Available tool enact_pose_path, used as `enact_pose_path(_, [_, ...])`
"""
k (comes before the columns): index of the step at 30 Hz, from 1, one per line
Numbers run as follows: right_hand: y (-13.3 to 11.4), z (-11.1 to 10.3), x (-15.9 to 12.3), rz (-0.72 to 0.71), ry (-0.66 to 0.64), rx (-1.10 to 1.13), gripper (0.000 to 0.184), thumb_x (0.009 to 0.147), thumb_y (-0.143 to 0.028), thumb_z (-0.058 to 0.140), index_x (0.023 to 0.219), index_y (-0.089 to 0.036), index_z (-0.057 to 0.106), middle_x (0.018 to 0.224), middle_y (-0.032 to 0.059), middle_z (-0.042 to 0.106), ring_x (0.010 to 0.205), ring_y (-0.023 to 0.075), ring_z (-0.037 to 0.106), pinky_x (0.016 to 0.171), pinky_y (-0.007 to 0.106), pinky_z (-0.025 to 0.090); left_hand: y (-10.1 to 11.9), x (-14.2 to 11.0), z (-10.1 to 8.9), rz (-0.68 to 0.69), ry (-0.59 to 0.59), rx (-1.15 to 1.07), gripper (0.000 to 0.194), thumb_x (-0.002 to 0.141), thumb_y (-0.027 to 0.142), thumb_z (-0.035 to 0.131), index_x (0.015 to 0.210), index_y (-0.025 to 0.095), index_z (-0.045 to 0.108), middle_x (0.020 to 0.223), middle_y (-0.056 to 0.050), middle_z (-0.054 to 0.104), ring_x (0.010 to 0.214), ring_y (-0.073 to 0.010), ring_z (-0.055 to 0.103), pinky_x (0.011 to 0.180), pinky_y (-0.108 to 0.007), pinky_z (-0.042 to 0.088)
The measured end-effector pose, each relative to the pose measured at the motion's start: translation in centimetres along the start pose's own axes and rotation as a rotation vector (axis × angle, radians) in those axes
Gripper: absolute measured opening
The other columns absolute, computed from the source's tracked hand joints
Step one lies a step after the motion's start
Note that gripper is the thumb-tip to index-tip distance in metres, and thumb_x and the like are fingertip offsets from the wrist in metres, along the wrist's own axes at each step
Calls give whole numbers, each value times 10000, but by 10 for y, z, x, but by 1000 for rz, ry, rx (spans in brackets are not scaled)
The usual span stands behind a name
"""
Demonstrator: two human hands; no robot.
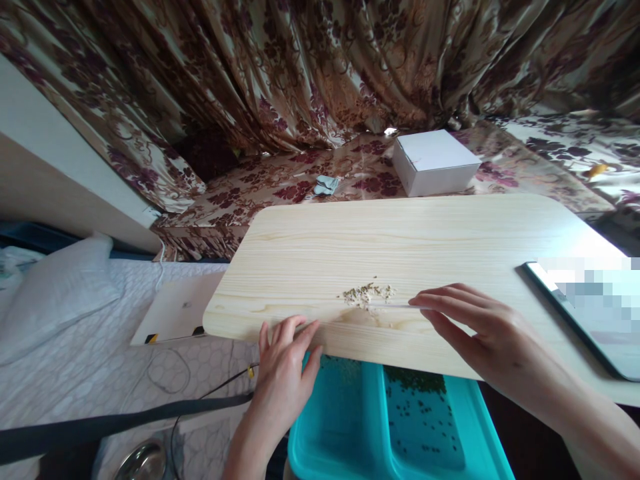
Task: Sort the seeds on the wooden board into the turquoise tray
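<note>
A small scattered pile of green and pale seeds lies on the light wood-grain tabletop. My right hand pinches one end of a thin pale strip, whose other end reaches into the near side of the pile. Whether the strip is a stick or a card seen edge-on, I cannot tell. Resting at the table's near edge, left of the pile, is my left hand, fingers stretched out with nothing in them. Below that edge sits a turquoise divided tray; green bits lie in its right compartment and pale ones in its left.
A tablet-like device lies at the table's right end. Behind the table, a white box and a folded grey-blue cloth rest on a flowered cover. A bed with a pillow and a metal bowl are at left.
</note>
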State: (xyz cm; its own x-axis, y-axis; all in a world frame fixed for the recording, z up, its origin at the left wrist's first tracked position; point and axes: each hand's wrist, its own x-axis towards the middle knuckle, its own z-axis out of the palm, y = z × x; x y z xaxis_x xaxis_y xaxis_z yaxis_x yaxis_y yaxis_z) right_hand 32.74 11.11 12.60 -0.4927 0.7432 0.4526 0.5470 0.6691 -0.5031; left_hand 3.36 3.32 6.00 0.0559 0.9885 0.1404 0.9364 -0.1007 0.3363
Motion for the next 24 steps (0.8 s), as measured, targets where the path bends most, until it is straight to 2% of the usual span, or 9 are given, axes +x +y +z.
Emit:
enact_pose_path(4, [-1, -6, -8, 87, 48, -24, 220, 984, -285, 553, 1063, -274, 758, 970, 48, 802, 850, 210, 753, 686, 317, 614, 1, 0, -1, -4, -10, -9, 330, 972, 201, 521, 1257, 277, 668, 1259, -92, 659, 1204, -294, 610, 1175, -675, 270])
enact_pose_path(9, [-2, -9, -19, 235, 35, -36, 286, 973, -414, 543, 1055, -288, 786, 953, 53, 806, 803, 236, 762, 638, 344, 619, 2, 0, -1, -3, -5, -10, 327, 964, 193, 531, 1244, 277, 679, 1245, -85, 667, 1193, -291, 618, 1183, -659, 277])
enact_pose_path(12, [-4, -5, -20, 241, 18, -18, 285, 973, -401, 541, 1056, -292, 790, 958, 53, 810, 819, 234, 764, 668, 351, 629, 2, -1, -1, 0, 3, -7, 333, 959, 192, 539, 1247, 286, 679, 1240, -81, 672, 1201, -291, 621, 1184, -645, 290])
enact_pose_path(17, [-9, -1, -26, 208, -30, 54, 263, 970, -349, 567, 1120, -307, 778, 994, 38, 811, 842, 204, 766, 655, 301, 632, 3, 0, -2, -4, -4, 1, 332, 965, 186, 531, 1248, 277, 679, 1247, -84, 669, 1212, -301, 618, 1169, -662, 302])
enact_pose_path(20, [-2, -4, -38, 335, 24, 52, 282, 933, -414, 598, 1089, -274, 787, 984, 49, 821, 769, 218, 778, 573, 285, 633, 3, 0, -2, -4, -14, -3, 337, 966, 187, 528, 1257, 273, 675, 1259, -89, 663, 1213, -301, 614, 1177, -669, 283])
enact_pose_path(24, [10, -10, -56, 580, 131, 27, 333, 839, -512, 631, 942, -240, 794, 778, 43, 822, 553, 222, 751, 444, 272, 612, 3, 0, -2, -9, -25, -10, 338, 971, 189, 518, 1262, 263, 673, 1266, -96, 659, 1211, -300, 612, 1181, -688, 259])
